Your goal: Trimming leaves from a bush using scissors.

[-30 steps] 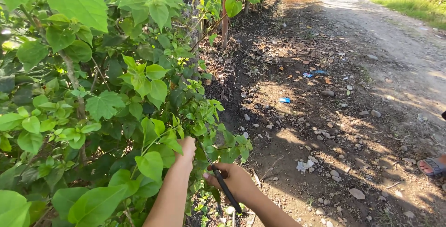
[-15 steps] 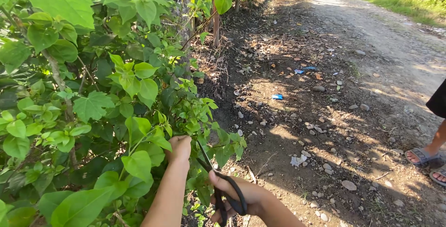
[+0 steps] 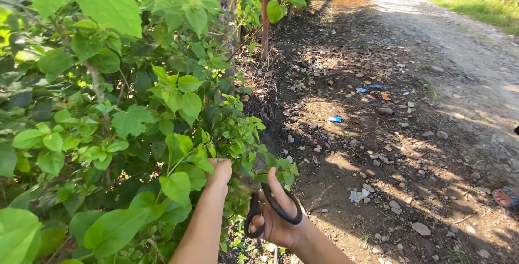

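Scissors (image 3: 273, 207), black-handled, sit gripped in your right hand (image 3: 278, 215) at six o'clock, so keep your left hand (image 3: 219, 171) pinching the leafy shoot (image 3: 243, 148) clear of the blades, whose gap leaves hide.

The scene is seen by a single camera worn on the head, tilted downward and forward along a leafy hedge (image 3: 108, 107) that fills the left half of the frame at close range. The left hand (image 3: 219, 171) and right hand (image 3: 278, 215) are caught near the bottom edge, very near the lens. The dirt path (image 3: 421, 80) is viewed receding toward the upper right.
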